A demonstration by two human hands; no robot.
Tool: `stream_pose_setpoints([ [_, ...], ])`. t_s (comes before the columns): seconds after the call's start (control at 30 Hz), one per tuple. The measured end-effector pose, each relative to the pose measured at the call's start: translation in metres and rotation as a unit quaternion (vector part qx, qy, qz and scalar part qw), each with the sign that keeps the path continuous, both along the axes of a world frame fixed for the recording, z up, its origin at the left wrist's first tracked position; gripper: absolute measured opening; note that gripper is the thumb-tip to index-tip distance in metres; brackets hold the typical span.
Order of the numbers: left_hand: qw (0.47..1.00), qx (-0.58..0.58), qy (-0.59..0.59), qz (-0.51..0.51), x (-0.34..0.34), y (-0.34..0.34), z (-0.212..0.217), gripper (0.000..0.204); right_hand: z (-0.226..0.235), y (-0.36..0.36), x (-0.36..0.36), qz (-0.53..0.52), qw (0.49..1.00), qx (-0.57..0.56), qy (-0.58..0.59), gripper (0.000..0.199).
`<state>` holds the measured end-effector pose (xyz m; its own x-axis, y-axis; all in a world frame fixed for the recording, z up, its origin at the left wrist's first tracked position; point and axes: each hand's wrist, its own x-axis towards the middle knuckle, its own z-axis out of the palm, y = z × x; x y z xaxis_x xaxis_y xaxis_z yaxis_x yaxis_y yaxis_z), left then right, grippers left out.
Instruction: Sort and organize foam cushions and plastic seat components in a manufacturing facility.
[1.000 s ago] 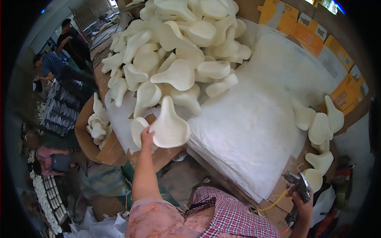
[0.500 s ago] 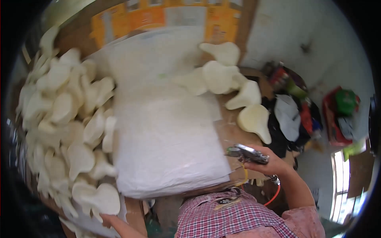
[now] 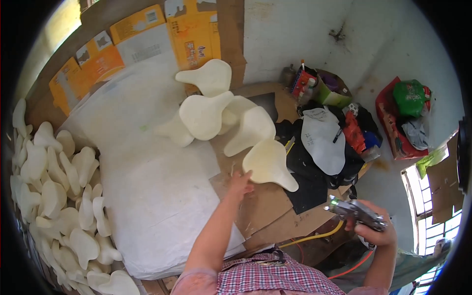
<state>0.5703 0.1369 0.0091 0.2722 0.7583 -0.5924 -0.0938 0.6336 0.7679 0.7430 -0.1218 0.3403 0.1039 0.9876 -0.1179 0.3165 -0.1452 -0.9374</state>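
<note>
Left hand (image 3: 240, 186) moved over cardboard (image 3: 263, 214), half-open, touching pad (image 3: 268, 163); right hand (image 3: 378, 228) clasps spray gun (image 3: 360, 214); whitish wall (image 3: 300, 39).

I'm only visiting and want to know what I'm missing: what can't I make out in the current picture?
All in the head view:
- Whether the left hand grips or merely touches the saddle-shaped piece: fingertips too small.
- Most of the spray gun's handle: hidden by the right hand.
- The heap's far left: cut off by the dark lens rim.
</note>
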Motion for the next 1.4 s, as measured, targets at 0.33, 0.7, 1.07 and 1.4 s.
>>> stream_pose_setpoints([
  [0.33,0.910,0.325,0.200,0.164,-0.083,0.033,0.017,0.054,-0.022,0.051,0.031,0.082,0.995,0.062,-0.016,0.050],
  [0.7,0.859,0.146,0.213,0.442,-0.300,-0.025,0.054,0.056,-0.046,0.123,-0.055,0.275,0.961,-0.009,0.004,0.047],
  [1.07,0.653,0.009,-0.056,0.755,-0.488,-0.279,-0.014,0.030,-0.093,0.134,-0.177,0.280,0.956,-0.016,0.085,0.055],
  [1.4,0.678,0.210,-0.046,0.703,-0.618,-0.208,0.056,0.073,-0.088,0.140,-0.180,0.289,0.954,-0.049,0.058,0.047],
])
